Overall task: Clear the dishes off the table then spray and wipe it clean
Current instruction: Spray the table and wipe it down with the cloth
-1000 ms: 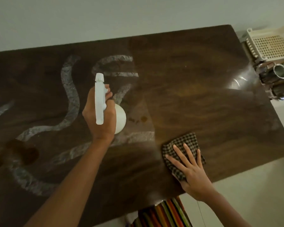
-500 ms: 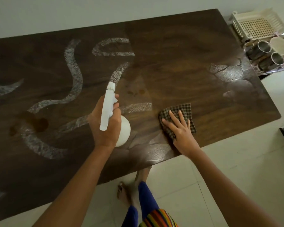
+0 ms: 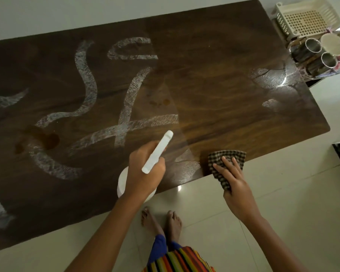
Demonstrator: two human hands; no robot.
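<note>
The dark wooden table (image 3: 214, 65) carries several pale curved wipe streaks (image 3: 86, 75) and brown spill stains (image 3: 47, 140) at its left. My left hand (image 3: 145, 171) grips a white spray bottle (image 3: 157, 152) over the near edge, nozzle pointing up and right. My right hand (image 3: 232, 177) holds a brown checked cloth (image 3: 224, 163) at the table's near edge; part of the cloth hangs off the edge under my palm.
Beyond the table's right end stand a cream slotted basket (image 3: 306, 18), two steel cups (image 3: 312, 46) and a white mug (image 3: 332, 46). Pale tiled floor lies below the near edge, with my bare feet (image 3: 161, 220) on it. A wall runs behind the table.
My right hand has dragged the cloth toward me to the table's near edge. My left hand with the bottle has drawn back to the near edge too. The view has pulled away from the table.
</note>
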